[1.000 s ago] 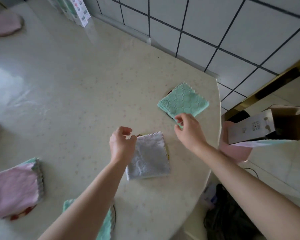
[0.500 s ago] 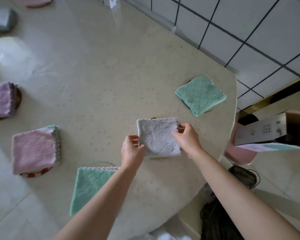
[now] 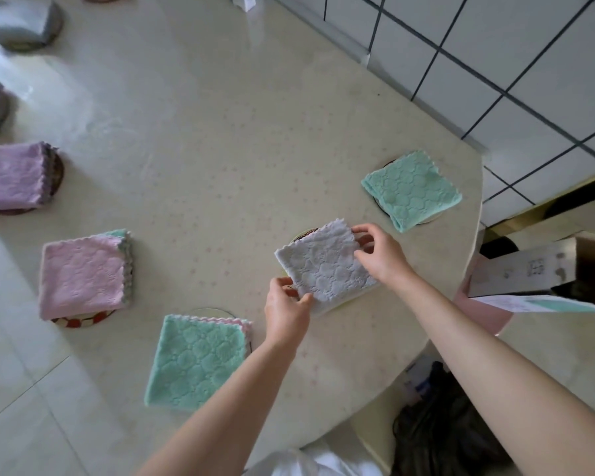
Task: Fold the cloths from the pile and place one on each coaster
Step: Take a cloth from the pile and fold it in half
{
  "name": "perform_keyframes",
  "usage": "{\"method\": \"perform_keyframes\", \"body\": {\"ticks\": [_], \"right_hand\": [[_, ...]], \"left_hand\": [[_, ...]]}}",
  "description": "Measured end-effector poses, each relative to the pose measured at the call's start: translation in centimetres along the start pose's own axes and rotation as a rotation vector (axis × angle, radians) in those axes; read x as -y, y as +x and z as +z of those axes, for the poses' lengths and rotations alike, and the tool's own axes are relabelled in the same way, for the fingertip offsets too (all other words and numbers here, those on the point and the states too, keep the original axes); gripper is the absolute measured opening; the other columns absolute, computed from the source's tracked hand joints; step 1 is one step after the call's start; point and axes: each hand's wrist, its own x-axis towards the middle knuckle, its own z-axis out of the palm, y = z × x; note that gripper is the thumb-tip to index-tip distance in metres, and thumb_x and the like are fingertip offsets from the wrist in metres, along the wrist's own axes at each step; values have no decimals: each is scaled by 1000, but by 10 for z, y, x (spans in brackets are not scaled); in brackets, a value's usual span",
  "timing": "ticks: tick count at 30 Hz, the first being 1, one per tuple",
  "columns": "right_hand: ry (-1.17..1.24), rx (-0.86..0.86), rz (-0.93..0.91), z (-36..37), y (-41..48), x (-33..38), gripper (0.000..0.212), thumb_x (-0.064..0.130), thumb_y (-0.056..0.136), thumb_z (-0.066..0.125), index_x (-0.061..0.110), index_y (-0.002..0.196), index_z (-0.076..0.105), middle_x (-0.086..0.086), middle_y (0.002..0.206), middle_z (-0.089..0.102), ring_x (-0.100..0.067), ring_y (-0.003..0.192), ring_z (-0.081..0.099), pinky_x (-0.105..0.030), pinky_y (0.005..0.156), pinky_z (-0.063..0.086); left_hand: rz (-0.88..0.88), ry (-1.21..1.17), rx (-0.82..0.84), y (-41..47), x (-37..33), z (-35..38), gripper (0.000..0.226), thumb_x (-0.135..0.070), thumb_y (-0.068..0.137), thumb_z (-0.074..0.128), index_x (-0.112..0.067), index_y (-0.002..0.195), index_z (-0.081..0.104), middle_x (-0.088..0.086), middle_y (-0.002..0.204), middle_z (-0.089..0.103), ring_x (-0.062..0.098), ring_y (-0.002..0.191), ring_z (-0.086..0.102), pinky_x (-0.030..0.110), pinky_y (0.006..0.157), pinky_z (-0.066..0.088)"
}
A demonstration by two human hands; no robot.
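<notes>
A person's left hand (image 3: 285,309) pinches the near corner of a folded grey cloth (image 3: 323,266) while the right hand (image 3: 380,257) pinches its far right edge; the cloth lies over a coaster (image 3: 301,236) near the table's (image 3: 220,132) right edge. A green cloth (image 3: 411,190) lies just beyond it; a pink cloth (image 3: 83,273) lies well to the left.

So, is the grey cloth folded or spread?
Folded: the grey cloth is a small layered square, pinched by the left hand and right hand.
</notes>
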Motion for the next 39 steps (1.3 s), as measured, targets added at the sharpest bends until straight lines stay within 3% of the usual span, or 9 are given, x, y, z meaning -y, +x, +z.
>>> {"method": "perform_keyframes", "body": {"ticks": [6,9,13,20,22,26,29,32,39], "right_hand": [[-128,-25,43,4,2,-10,28,5,81,63,7,109,62,-8,105,69,-24,98,62,-20,78,38],[-183,-42,26,7,1,-12,28,6,81,62,8,109,60,-10,105,66,-27,100,60,-25,84,41],[-299,-107,-75,7,-14,-7,33,3,81,57,10,114,57,-13,114,55,-31,103,54,-38,92,44],[-256,-94,-254,44,-68,24,27,4,82,57,9,108,63,-9,113,54,-29,105,49,-29,92,38],[-201,-38,-239,63,-84,31,25,4,81,58,9,105,63,-9,109,56,-27,103,52,-30,92,39],[-56,75,-148,107,-117,45,22,3,81,59,9,101,64,-8,100,61,-19,87,59,-29,87,47],[-9,137,-47,136,-142,51,21,7,83,56,11,102,63,-5,100,63,-14,85,58,-21,82,45],[33,164,32,157,-164,59,22,9,82,58,14,103,60,-4,101,62,-18,90,59,-30,86,48],[62,47,190,186,-190,78,31,9,81,60,12,112,55,-8,108,62,-23,98,59,-30,85,46]], "left_hand": [[21,68,7,6,1,-2,24,-12,75,67,-20,93,53,-2,82,62,22,81,65,44,77,56],[47,118,8,7,1,-4,24,-13,76,68,-22,91,52,-1,82,61,25,80,66,45,77,55],[61,151,-23,3,3,-17,25,-14,78,64,-24,97,51,-5,88,59,24,85,65,43,79,54],[184,225,-4,-3,11,-84,18,-11,81,64,-24,94,62,-3,90,66,18,76,67,36,69,55],[214,232,-30,-5,16,-107,18,-9,82,64,-23,94,63,-3,89,67,14,75,66,26,61,51],[304,283,-146,-8,31,-150,20,-5,79,66,-18,93,64,-4,85,64,9,74,61,12,63,42],[338,342,-228,-8,55,-178,24,1,75,67,-14,93,65,1,90,61,16,79,58,19,70,43],[291,394,-264,-8,80,-202,28,0,73,67,-12,99,65,3,95,57,20,87,57,29,82,45],[200,389,-102,-15,116,-225,30,-7,76,66,-15,104,59,5,99,62,23,83,61,34,78,51]]}}
